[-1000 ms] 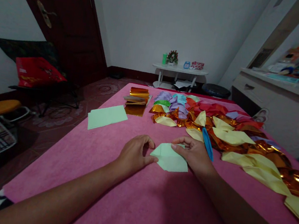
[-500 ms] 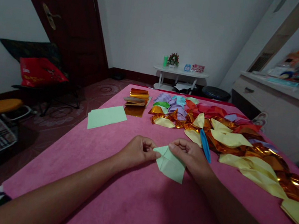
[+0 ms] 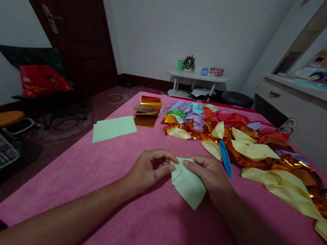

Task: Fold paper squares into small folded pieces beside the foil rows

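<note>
Between my hands, over the pink-covered table (image 3: pixel 143 225), is a pale green sheet of folded paper (image 3: pixel 189 187) with creases showing. My left hand (image 3: pixel 152 167) pinches its left corner between thumb and fingers. At the upper right edge, my right hand (image 3: pixel 208 171) grips the paper with the thumb on top; the fingers behind are partly hidden. A stack of flat pale green sheets (image 3: pixel 115 129) lies to the left, farther off. Just beyond my right hand is a slim blue object (image 3: pixel 225 159), whose kind I cannot make out.
Folded gold foil papers (image 3: pixel 147 112) lie behind the green stack. Yellow folded papers (image 3: pixel 253 150) and red ones (image 3: pixel 227 118) spread with gold foil across the right side. A chair with a red bag (image 3: pixel 46 81) stands left; a white side table (image 3: pixel 198 76) is at the far wall.
The held paper has turned, its lower corner now pointing further down toward me. My left fingers have shifted along its left corner. The view has moved slightly.
</note>
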`<state>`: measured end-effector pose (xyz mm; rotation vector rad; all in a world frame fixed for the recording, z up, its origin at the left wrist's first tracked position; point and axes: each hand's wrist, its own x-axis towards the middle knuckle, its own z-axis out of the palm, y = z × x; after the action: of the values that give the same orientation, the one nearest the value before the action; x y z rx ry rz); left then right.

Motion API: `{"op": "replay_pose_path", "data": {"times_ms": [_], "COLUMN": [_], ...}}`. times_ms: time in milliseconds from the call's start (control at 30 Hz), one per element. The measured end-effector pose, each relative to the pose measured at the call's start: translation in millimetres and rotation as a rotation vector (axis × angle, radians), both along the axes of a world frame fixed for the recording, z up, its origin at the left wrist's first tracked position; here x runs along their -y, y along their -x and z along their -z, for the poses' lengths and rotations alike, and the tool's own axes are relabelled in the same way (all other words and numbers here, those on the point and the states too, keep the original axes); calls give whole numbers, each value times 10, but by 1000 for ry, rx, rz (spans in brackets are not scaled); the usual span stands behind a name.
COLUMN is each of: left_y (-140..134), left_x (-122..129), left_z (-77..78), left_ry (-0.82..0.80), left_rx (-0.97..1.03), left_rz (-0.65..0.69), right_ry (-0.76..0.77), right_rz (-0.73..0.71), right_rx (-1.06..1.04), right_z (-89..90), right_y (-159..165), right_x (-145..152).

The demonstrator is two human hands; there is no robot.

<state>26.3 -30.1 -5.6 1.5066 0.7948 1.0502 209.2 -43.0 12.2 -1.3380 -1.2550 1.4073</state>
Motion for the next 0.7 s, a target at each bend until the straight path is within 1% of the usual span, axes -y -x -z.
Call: {"op": "replay_pose_path", "data": {"times_ms": [133,267,433,600,700], "left_y": [49,84,84,51,39], "left_x": [-31,-74,-76,-59,-48], "left_z": [-3,6,-32,-47,-22], "left_ry": [40,78,141,226,287], "left_rx": [-27,-11,93,224,244], "left_rz": [71,108,58,-11,-20], "right_ry": [33,4,-66,-19,-24], "right_rz": [-4,-16,-34,-147,-148], "right_rx": [-68,-66,16,56,82], "right_z": [-8,21,-5,-40,-21], "right_y": [31,35,37,89,124], "right_x": [61,74,60,89,118]}}
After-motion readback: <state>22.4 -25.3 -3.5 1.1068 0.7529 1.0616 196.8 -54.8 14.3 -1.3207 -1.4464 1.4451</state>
